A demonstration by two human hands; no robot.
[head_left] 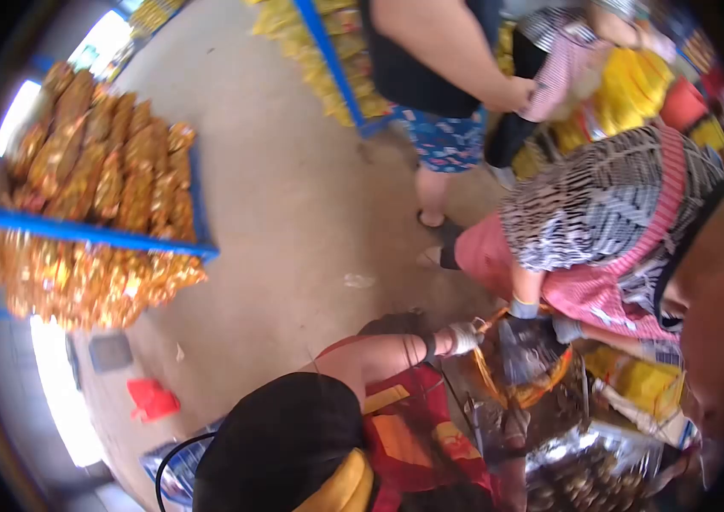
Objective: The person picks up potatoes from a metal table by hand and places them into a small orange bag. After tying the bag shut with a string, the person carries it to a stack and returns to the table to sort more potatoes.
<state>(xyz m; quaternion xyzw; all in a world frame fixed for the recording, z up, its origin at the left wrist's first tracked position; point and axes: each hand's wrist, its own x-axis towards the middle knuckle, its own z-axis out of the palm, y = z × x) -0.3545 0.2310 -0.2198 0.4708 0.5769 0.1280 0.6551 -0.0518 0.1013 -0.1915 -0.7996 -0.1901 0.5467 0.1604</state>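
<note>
Orange netting forms the open ring of a net bag (541, 393), which is right of centre, with dark material (528, 352) inside its mouth. The left hand (464, 338), in a pale covering, meets the ring's left edge, its fingers drawn together and clamped on the netting. The right hand (515, 421) is at the lower edge, too blurred to tell whether its fingers are apart or together. Opposite, a co-worker's grey gloves (522, 309) reach to the upper edge, touching the dark material. Just right of the ring lies yellow packaging (635, 384); below it, brown rounded pieces (584, 482) sit beside shiny clear plastic (579, 439). Red cloth (424, 388) with yellow and orange patches spreads beneath the left arm. Farther out, a standing person (439, 136) in patterned blue shorts is near the floor's (259, 213) upper edge. Bulging golden-brown sacks (114, 162) fill a blue-framed rack (97, 233) along its left edge, and red plastic (153, 399) lies near the lower left corner.
</note>
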